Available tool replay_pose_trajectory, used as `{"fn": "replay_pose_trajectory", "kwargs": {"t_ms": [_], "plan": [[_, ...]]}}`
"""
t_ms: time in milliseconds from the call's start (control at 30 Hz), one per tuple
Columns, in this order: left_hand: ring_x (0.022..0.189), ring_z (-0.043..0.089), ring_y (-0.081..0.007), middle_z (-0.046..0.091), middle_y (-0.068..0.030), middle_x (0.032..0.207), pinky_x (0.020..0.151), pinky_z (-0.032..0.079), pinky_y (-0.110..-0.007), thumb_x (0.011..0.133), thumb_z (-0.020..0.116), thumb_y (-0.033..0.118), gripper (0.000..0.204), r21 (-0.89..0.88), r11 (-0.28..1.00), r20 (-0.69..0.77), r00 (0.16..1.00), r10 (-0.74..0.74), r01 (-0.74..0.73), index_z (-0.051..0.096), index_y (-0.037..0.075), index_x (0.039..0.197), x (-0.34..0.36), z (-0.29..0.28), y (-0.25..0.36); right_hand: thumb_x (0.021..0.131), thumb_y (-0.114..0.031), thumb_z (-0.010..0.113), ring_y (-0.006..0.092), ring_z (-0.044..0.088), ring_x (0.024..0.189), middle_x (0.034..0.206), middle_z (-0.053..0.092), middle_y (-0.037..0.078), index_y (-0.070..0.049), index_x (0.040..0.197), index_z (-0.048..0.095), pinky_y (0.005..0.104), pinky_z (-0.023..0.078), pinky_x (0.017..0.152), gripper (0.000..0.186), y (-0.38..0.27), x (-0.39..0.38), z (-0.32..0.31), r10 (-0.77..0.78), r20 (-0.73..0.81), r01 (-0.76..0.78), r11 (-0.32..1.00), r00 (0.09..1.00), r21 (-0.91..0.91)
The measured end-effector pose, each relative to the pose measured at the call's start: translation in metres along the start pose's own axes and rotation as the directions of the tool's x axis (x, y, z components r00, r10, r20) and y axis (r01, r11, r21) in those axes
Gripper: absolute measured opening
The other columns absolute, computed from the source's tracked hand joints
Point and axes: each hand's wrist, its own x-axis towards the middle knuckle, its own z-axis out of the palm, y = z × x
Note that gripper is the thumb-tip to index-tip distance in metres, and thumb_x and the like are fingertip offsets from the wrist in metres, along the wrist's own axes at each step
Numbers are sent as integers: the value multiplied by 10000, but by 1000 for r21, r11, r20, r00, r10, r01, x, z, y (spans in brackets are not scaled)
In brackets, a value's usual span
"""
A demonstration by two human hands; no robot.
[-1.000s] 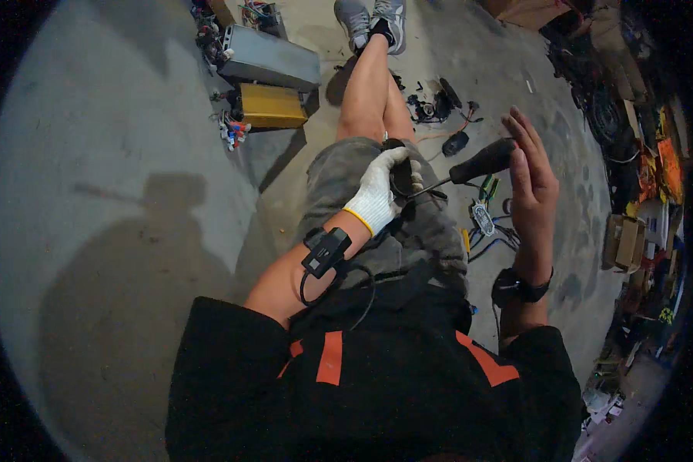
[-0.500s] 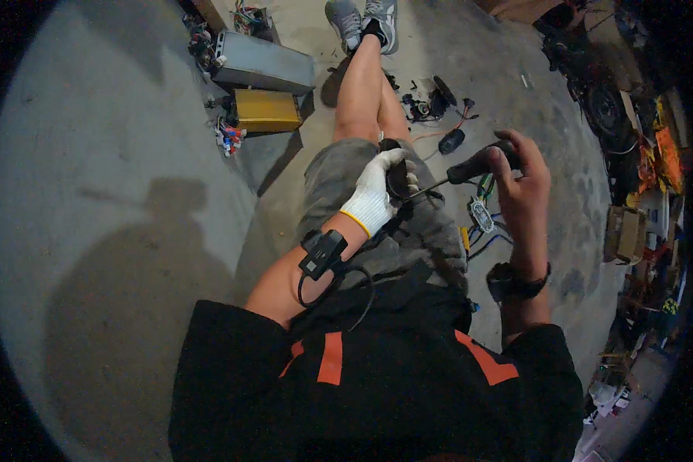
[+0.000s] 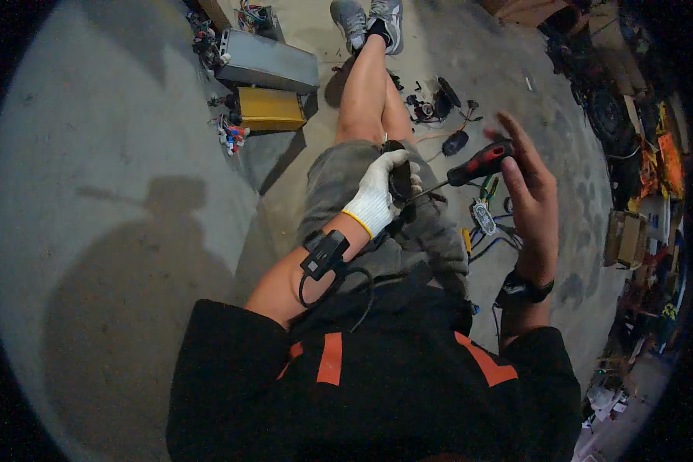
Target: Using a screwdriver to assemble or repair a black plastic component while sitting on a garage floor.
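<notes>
My left hand (image 3: 377,185), in a white knit glove with a yellow cuff edge, is closed around a dark, rounded part (image 3: 400,182) above my lap. Much of that part is hidden by the glove. A screwdriver (image 3: 476,164) with a red and black handle slants down to the left, its shaft reaching the dark part; the tip's exact seat cannot be seen. At the handle's butt end is my bare right hand (image 3: 533,185), thumb and fingertips about it in a loose hold, with one finger stretched upward and partly blurred.
Right of my lap lie pliers (image 3: 490,187) and a silvery piece with cables (image 3: 483,218). Farther off are a black connector with wires (image 3: 454,142) and dark parts (image 3: 431,108). A gold box (image 3: 269,109) and a grey metal case (image 3: 269,61) stand left; clutter and a carton (image 3: 626,239) line the right.
My right hand has loosened its hold and its fingers have spread around the handle's end, baring more red on the handle. The left hand keeps its grip on the dark part.
</notes>
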Motion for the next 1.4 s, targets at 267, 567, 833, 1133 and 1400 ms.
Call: {"fn": "replay_pose_trajectory", "kwargs": {"t_ms": [267,567,833,1133,1400], "plan": [[679,652,-254,677,-132,890,593,579,-387,973,608,241,227,58,998,-30,999,29,-27,574,40,1074,5,-2,-2,958,-63,662,214,628,1207,1304,652,120,-7,1446,526,335,465,1050,510,5,1,5,-68,30,70,996,997,-57],[650,642,-253,675,-136,863,568,574,-382,967,611,220,191,31,1000,-58,998,6,-4,581,49,1048,7,-2,-2,937,-91,705,194,670,1105,1188,700,110,-29,1390,589,332,501,988,471,13,3,7,-20,-78,20,1000,997,10],[644,637,-256,669,-141,872,574,571,-375,977,590,217,192,-42,998,47,998,-38,40,567,44,1059,6,-7,0,958,-83,664,251,642,1205,1283,678,137,23,1362,586,352,460,1062,425,2,4,15,101,-137,-157,848,985,-505],[656,623,-242,647,-121,867,566,549,-373,962,605,214,167,-60,997,25,999,-39,41,576,68,1037,1,-3,0,927,-132,736,220,683,1090,1177,712,124,14,1190,692,333,515,972,303,21,5,6,-46,-90,44,999,995,-23],[618,605,-234,633,-71,794,551,535,-378,960,606,219,109,-20,999,3,999,-35,35,590,112,950,2,-4,1,918,-113,732,189,658,982,1107,691,126,-54,1129,717,326,518,846,220,11,3,19,-108,-144,-5,784,984,-620]]}}
